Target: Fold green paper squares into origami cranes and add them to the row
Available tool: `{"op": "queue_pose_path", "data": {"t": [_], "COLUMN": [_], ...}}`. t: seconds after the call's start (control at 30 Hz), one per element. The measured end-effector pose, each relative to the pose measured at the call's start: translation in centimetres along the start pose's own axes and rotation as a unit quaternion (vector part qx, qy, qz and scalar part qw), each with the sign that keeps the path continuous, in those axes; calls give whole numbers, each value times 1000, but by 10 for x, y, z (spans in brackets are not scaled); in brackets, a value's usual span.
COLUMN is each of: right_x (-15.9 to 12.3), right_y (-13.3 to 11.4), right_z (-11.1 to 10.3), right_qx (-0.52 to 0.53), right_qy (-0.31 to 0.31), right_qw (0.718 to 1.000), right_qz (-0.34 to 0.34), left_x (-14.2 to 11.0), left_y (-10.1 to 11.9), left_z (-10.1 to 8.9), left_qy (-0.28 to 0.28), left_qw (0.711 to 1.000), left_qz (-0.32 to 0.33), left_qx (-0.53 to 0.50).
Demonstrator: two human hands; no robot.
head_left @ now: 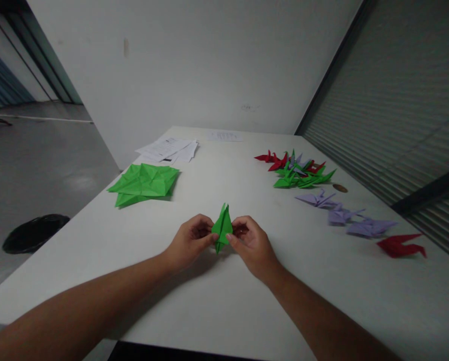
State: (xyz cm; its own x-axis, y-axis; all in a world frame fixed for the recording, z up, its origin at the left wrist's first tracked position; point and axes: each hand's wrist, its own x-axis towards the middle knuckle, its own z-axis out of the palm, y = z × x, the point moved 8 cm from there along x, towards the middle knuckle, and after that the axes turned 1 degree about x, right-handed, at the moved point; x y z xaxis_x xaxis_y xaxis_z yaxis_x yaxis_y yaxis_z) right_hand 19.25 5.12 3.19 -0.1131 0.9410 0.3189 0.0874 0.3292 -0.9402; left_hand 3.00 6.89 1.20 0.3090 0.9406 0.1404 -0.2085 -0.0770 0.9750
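A folded green origami paper point(222, 226) is held upright just above the white table point(194, 306), its narrow points facing up and a smaller tip below. My left hand point(192, 239) pinches its left side between thumb and fingers. From the other side, my right hand point(252, 244) grips the right edge, thumb on the near face. The fingers behind the paper are partly hidden. To the left lies a stack of creased green paper sheets point(145, 181), apart from both hands.
Red, green and purple origami cranes point(303, 170) are heaped at the back right. Several purple cranes point(341, 214) and a red crane point(401, 245) line the right side. Printed papers point(168, 149) lie at the back left. A black-lined bin point(34, 233) stands on the floor.
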Motion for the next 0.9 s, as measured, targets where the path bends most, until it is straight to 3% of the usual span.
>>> {"op": "queue_pose_path", "data": {"t": [0.3,0.47,0.9], "right_x": [2,2,-2], "right_y": [-17,-17,-23], "right_z": [0,2,0], "right_qx": [-31,1,-30], "right_qy": [-15,-26,-39], "right_qw": [997,997,996], "right_qz": [-65,-71,-80], "left_x": [-2,-2,-3], "left_y": [1,0,-1], "left_z": [1,1,0], "left_qy": [-14,-18,-3], "left_qw": [1000,1000,999], "left_qz": [1,1,-3], "left_qx": [-13,-24,-36]}}
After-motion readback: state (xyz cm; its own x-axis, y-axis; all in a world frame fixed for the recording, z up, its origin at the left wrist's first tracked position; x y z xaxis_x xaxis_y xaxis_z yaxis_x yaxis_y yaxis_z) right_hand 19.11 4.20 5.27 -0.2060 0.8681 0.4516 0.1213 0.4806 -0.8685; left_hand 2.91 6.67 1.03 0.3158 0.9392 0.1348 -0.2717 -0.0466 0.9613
